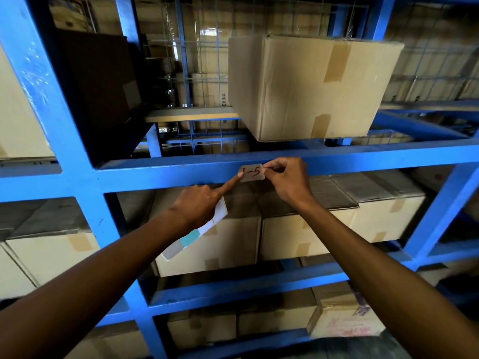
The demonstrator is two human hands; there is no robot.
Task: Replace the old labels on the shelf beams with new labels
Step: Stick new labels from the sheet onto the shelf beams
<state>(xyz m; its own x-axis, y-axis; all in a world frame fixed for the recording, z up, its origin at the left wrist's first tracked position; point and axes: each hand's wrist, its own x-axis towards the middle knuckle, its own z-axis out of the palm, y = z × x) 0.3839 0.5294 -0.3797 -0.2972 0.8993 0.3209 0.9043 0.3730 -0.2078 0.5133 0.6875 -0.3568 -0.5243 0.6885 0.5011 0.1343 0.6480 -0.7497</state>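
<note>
The label marked "1-5" is held flat on the blue shelf beam. Its right edge is pinched by the right hand. Its left end is pressed by one left hand finger, while a label sheet is gripped. It should probably be kept straight and rubbed down slowly.

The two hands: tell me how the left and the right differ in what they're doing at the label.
The left hand presses one straight forefinger on the label's left end; the right hand pinches its upper right corner. The left hand also holds a sheet of stickers under its curled fingers; the right hand holds nothing else. Both touch the same label on the blue beam.
</note>
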